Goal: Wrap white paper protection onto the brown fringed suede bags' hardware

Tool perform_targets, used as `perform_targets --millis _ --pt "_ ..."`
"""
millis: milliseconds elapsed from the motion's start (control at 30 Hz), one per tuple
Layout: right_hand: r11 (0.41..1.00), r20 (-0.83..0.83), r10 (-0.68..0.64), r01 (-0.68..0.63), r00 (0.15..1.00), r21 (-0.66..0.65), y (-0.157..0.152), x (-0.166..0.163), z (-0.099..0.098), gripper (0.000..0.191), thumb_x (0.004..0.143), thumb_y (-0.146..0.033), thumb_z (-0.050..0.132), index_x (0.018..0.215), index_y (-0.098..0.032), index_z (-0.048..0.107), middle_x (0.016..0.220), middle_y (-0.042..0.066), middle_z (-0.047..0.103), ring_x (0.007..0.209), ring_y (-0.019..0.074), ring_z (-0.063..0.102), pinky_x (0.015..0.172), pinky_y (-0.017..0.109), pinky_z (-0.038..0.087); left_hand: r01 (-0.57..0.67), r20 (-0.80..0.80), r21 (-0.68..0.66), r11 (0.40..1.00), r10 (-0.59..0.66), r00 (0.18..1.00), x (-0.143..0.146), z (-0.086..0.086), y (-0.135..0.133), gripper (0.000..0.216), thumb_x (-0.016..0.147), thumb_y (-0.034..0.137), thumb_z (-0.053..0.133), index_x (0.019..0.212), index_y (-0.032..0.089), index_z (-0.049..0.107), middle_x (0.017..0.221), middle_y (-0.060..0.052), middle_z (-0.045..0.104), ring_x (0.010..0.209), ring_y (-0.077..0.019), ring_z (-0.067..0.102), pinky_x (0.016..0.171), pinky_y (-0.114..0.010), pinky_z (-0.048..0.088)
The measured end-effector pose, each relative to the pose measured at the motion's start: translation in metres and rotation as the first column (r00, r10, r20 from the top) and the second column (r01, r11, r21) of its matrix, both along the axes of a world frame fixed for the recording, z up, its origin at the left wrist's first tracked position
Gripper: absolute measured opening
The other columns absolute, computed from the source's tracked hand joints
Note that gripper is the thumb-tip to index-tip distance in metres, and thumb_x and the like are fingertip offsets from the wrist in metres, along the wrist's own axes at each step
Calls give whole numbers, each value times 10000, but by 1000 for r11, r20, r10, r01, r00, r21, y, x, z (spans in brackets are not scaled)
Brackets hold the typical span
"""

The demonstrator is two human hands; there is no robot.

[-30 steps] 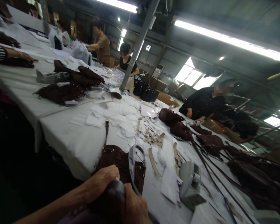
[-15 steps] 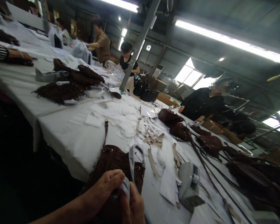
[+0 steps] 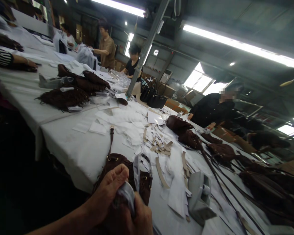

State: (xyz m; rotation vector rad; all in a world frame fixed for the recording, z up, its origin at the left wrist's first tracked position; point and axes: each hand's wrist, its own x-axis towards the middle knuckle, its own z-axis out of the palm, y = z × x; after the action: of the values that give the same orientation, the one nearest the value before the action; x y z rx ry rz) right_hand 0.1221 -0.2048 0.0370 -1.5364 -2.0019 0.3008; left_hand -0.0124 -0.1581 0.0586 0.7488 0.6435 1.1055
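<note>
The left hand pinches the grey wrap from ten o'clock, fingers drawn in narrow, its lower ones hidden. The brown bag lies on the table at twelve o'clock from the wrap, partly covered by that hand. The right hand grips from four o'clock, its wrist cut off; what the wrap covers is too dark to make out.
</note>
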Motion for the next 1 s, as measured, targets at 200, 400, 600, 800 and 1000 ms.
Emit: perform_targets --millis 200,400,600,800,1000 --pt "957 181 89 -135 979 256 6 3 4 412 964 -433 239 833 -194 548 499 14 631 404 164 598 391 236 331 299 -429 276 913 -161 889 -24 26 1 339 864 507 529 936 179 569 644 50 454 579 -99 374 537 -197 314" --pt "957 48 176 -182 983 224 12 -6 35 373 939 -490 298 851 -209 528 533 -15 624 381 133 569 385 226 324 7 -52 130 991 0 999 -17 45 -3 287 862 438 574 751 206 446 579 69 430 500 -76 333 468 -180 277" --pt "965 201 129 -170 971 202 16 -4 37 331 953 -370 272 779 -210 503 510 -7 627 379 135 580 382 239 286 -3 -27 108 994 6 1000 -18 38 2 365 852 590 482 902 229 502 606 66 430 512 -92 340 472 -189 297" --pt "917 175 216 -261 961 301 17 -6 47 346 952 -416 268 884 -207 536 560 -6 654 405 141 596 395 245 306 217 -445 316 924 -58 894 -32 54 1 293 811 455 633 764 168 592 576 38 498 530 -82 399 509 -185 298" --pt "973 79 113 -126 990 193 16 -8 39 352 952 -462 282 810 -216 491 513 -23 606 352 117 540 382 239 271 -80 59 -92 993 86 995 -16 36 1 325 796 507 628 861 231 468 577 79 445 466 -70 352 452 -163 296"
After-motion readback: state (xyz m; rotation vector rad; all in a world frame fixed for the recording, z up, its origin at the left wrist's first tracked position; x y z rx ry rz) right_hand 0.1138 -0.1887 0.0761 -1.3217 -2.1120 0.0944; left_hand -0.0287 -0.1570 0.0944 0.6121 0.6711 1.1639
